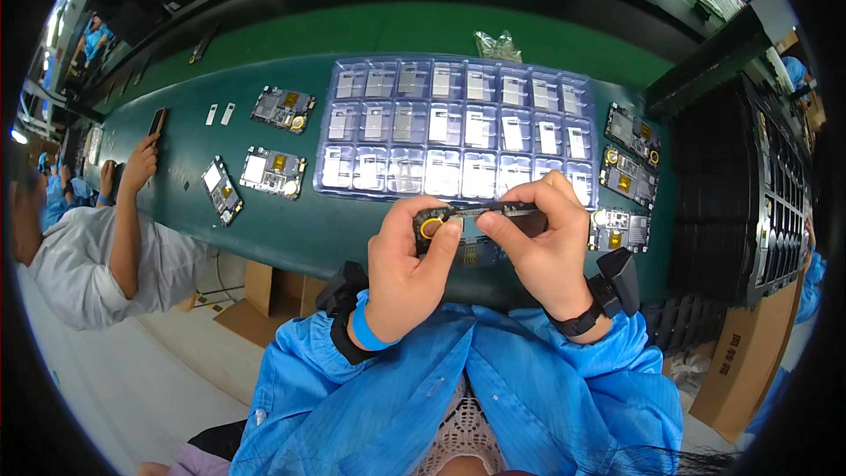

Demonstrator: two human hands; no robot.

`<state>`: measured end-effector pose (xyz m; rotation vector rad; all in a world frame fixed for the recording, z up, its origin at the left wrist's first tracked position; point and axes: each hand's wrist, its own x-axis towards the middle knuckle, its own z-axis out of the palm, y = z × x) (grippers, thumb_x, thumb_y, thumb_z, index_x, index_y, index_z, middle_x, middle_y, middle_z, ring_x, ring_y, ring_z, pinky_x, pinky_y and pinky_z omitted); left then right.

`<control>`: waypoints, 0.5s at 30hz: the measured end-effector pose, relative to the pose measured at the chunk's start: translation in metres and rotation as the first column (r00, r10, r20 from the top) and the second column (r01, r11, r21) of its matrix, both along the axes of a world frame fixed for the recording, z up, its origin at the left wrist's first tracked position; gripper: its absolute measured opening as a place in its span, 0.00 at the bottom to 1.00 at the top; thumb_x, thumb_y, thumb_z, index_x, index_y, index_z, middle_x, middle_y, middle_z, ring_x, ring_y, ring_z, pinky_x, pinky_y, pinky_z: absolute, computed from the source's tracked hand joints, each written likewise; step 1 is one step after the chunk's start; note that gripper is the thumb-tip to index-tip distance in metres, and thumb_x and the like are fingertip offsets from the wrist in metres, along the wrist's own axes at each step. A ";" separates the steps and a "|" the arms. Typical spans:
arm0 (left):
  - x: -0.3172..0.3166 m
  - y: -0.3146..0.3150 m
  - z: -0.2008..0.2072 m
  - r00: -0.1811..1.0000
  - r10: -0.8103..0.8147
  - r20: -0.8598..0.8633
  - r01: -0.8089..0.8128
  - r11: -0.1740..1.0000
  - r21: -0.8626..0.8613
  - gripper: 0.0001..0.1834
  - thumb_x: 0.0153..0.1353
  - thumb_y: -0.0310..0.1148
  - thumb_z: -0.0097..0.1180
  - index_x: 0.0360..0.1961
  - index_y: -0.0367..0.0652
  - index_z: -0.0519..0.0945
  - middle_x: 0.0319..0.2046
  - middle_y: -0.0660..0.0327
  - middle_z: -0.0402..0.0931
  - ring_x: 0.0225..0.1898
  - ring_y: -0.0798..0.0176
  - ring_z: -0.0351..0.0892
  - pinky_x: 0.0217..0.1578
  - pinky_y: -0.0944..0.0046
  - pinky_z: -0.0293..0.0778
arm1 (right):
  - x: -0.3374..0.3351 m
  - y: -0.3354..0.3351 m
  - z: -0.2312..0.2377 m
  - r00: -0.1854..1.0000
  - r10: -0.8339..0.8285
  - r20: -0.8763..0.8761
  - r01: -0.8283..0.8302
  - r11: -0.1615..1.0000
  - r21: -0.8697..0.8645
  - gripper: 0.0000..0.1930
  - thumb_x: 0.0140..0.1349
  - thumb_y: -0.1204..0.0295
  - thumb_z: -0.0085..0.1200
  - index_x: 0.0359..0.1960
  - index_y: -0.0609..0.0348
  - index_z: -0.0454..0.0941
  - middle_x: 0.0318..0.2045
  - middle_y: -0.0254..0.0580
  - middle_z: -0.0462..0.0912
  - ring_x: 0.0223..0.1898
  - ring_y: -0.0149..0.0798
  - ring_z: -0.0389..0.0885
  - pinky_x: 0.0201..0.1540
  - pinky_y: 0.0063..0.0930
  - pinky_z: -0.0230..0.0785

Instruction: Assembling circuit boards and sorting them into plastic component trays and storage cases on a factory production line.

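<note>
Just in front of the clear plastic tray, my left hand pinches a dark circuit board by its left end, next to a yellow ring on it. My right hand grips the board's other end between thumb and fingers. Both thumbs press near the board's upper edge, where a small bright piece shows between them; its kind is too small to tell. Fingers cover much of the board. Flat silver metal shield covers lie in the tray's compartments.
Loose circuit boards lie left and right of the tray on the green table. Two small silver pieces lie at the left. Black stacked racks stand at the right. A co-worker's hand holds a phone-like object.
</note>
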<state>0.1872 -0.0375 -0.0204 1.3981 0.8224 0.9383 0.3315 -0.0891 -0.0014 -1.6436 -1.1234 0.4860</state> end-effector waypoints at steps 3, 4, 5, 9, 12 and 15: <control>0.003 0.006 0.008 0.994 -0.099 -0.051 0.096 0.993 -0.063 0.11 0.59 0.22 0.49 0.42 0.35 0.66 0.29 0.64 0.70 0.30 0.78 0.67 0.30 0.78 0.64 | 0.008 0.002 -0.001 0.997 0.030 -0.065 -0.033 0.998 -0.045 0.10 0.43 0.77 0.63 0.28 0.63 0.77 0.25 0.37 0.69 0.23 0.30 0.74 0.25 0.20 0.68; 0.005 0.008 0.011 0.992 -0.129 -0.001 0.127 0.984 -0.123 0.11 0.59 0.23 0.49 0.43 0.35 0.66 0.30 0.64 0.70 0.31 0.77 0.67 0.31 0.77 0.65 | 0.013 0.001 -0.004 0.983 0.068 -0.172 -0.079 0.995 -0.061 0.10 0.44 0.77 0.63 0.29 0.64 0.76 0.25 0.37 0.69 0.23 0.30 0.75 0.26 0.19 0.69; 0.006 0.008 0.013 0.987 -0.156 0.049 0.162 0.970 -0.182 0.11 0.59 0.23 0.49 0.43 0.35 0.66 0.31 0.63 0.70 0.32 0.76 0.67 0.33 0.76 0.65 | 0.016 -0.001 -0.007 0.951 0.099 -0.292 -0.116 0.992 -0.042 0.11 0.45 0.78 0.62 0.31 0.65 0.76 0.27 0.38 0.70 0.27 0.32 0.79 0.27 0.19 0.71; 0.014 0.007 0.011 0.978 -0.210 0.017 0.208 0.955 -0.209 0.12 0.58 0.22 0.50 0.43 0.35 0.66 0.32 0.62 0.71 0.34 0.75 0.68 0.35 0.75 0.66 | 0.020 -0.013 -0.003 0.969 0.057 -0.241 -0.070 0.996 -0.048 0.11 0.45 0.78 0.61 0.31 0.66 0.75 0.29 0.41 0.71 0.29 0.35 0.80 0.26 0.21 0.73; 0.028 0.003 0.001 0.970 -0.242 -0.028 0.242 0.970 -0.019 0.13 0.58 0.22 0.50 0.43 0.35 0.66 0.32 0.62 0.71 0.33 0.75 0.69 0.34 0.74 0.67 | 0.023 -0.025 -0.007 0.993 -0.058 -0.103 0.063 0.997 0.054 0.11 0.45 0.78 0.61 0.31 0.66 0.75 0.29 0.44 0.72 0.28 0.39 0.80 0.26 0.23 0.73; 0.036 0.002 -0.002 0.958 -0.285 0.030 0.287 0.953 -0.101 0.15 0.57 0.22 0.51 0.45 0.34 0.66 0.32 0.62 0.71 0.35 0.73 0.70 0.35 0.73 0.68 | 0.032 -0.037 -0.007 0.998 -0.060 -0.025 0.061 0.998 0.024 0.12 0.44 0.73 0.61 0.30 0.65 0.76 0.28 0.47 0.72 0.28 0.43 0.78 0.32 0.29 0.72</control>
